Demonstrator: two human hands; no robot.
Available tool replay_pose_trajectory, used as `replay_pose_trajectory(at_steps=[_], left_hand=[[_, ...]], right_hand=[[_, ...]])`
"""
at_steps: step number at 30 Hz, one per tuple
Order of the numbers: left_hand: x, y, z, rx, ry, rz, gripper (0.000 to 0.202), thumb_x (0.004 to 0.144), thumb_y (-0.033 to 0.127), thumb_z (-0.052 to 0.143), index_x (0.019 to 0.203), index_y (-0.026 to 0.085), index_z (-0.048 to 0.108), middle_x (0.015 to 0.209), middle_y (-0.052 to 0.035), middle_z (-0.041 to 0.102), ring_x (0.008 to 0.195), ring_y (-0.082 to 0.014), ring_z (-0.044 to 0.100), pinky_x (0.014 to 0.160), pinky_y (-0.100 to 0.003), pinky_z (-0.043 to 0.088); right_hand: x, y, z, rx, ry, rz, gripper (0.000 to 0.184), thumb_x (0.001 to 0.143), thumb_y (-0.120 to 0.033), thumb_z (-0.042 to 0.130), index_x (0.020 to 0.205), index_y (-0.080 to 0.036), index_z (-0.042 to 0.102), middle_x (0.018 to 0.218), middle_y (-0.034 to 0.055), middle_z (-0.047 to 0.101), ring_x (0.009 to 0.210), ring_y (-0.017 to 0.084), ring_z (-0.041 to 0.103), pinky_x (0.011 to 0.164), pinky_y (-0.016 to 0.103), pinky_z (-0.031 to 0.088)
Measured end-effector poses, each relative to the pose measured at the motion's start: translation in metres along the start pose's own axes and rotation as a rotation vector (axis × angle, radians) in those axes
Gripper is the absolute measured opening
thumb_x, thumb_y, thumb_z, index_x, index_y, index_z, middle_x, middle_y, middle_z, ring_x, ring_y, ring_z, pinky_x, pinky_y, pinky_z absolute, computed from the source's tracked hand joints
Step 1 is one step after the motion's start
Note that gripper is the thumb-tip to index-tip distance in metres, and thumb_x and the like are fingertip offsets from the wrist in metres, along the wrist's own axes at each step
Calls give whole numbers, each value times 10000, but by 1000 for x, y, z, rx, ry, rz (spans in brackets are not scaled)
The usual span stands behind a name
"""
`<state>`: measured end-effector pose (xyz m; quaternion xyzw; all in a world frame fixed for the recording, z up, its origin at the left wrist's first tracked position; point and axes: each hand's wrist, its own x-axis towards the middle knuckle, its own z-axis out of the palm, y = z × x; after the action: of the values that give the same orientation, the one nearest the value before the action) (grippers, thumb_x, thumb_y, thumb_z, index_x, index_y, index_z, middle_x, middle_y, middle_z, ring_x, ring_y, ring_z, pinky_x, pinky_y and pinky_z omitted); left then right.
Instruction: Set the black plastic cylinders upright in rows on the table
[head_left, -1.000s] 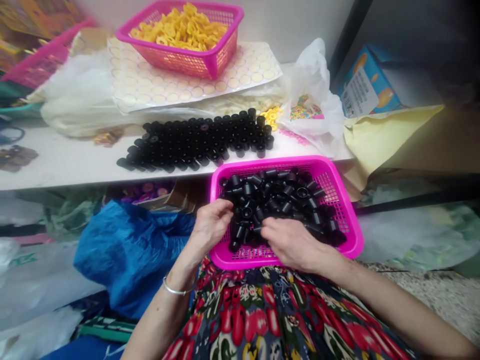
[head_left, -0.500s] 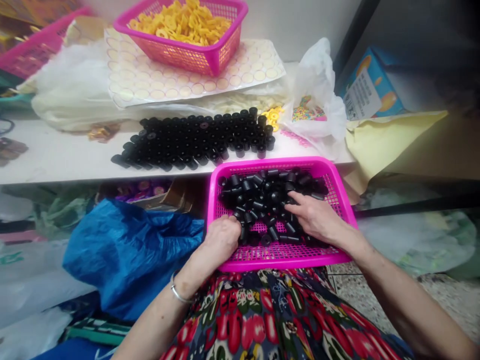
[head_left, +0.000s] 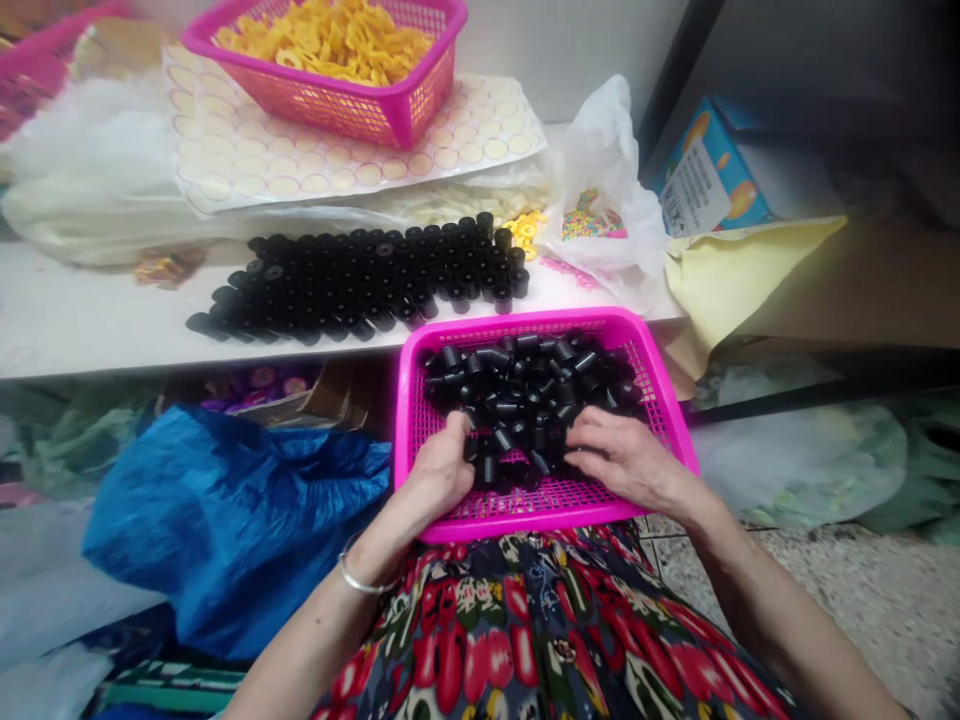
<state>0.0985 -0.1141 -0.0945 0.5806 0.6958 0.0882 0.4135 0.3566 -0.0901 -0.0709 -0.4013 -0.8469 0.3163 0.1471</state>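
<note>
A pink mesh basket (head_left: 660,420) rests on my lap and holds a pile of short black plastic tubes (head_left: 525,385). My left hand (head_left: 441,472) is inside the basket's near left corner. Its fingers are curled around some tubes and the thumb points up. My right hand (head_left: 628,462) lies on the pile at the near right, its fingers slightly bent and resting on the tubes. On the white shelf (head_left: 90,320) just beyond the basket, many more black tubes (head_left: 360,280) stand upright in tight rows.
At the back stands a pink basket of yellow rings (head_left: 330,50) on sheets of round stickers (head_left: 247,160). A white plastic bag (head_left: 607,190), a blue box (head_left: 712,170) and yellow paper (head_left: 742,270) lie to the right. A blue plastic bag (head_left: 232,520) sits under the shelf on the left.
My right hand has pulled back from the far part of the pile to the near right. My left hand has shifted slightly and stays curled. The view has drifted right.
</note>
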Motion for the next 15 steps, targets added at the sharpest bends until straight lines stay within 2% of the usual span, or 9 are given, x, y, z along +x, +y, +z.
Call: replay_pose_trajectory(at_steps=[2, 4, 6, 9, 11, 15], left_hand=[[-5, 1, -10, -358, -30, 5, 492, 526, 25, 664, 934, 191, 444, 786, 27, 551, 683, -121, 527, 639, -240, 422], [-11, 5, -21, -648, -77, 8, 581, 457, 25, 734, 956, 181, 480, 878, 21, 592, 720, -98, 538, 658, -218, 437], [-16, 9, -27, -802, -134, -1, 574, 444, 44, 767, 957, 162, 539, 899, 7, 622, 744, -100, 566, 687, -225, 461], [-19, 12, -29, -916, -203, -29, 465, 467, 44, 771, 888, 136, 596, 828, 0, 648, 723, -114, 602, 681, -242, 491], [-18, 12, -28, -948, -209, -34, 437, 469, 34, 771, 862, 132, 606, 797, 5, 653, 697, -115, 610, 655, -238, 499], [-18, 18, -26, -894, -199, -20, 416, 490, 32, 759, 870, 127, 619, 766, 14, 645, 642, -98, 593, 618, -222, 491]], right_hand=[[-5, -5, 0, -49, -84, 11, 143, 893, -240, 499, 869, -189, 630, 813, 24, 575, 734, 149, 568, 672, 276, 441], [-8, -8, 2, -35, -78, 33, 119, 886, -233, 502, 909, -185, 609, 829, 29, 582, 748, 157, 565, 681, 282, 437], [-7, -11, 4, 71, -32, 65, 120, 869, -223, 522, 972, -186, 572, 890, 37, 589, 786, 162, 568, 711, 288, 448], [-2, -14, 5, 281, 37, 95, 212, 850, -186, 528, 1062, -199, 530, 1014, 56, 576, 899, 177, 567, 784, 311, 466], [2, -18, 6, 398, 68, 111, 248, 839, -164, 526, 1083, -203, 539, 1053, 63, 561, 966, 186, 554, 825, 326, 468], [8, -26, 9, 798, 94, 238, 289, 775, -181, 635, 1051, -201, 551, 988, 38, 582, 895, 160, 589, 804, 321, 494]])
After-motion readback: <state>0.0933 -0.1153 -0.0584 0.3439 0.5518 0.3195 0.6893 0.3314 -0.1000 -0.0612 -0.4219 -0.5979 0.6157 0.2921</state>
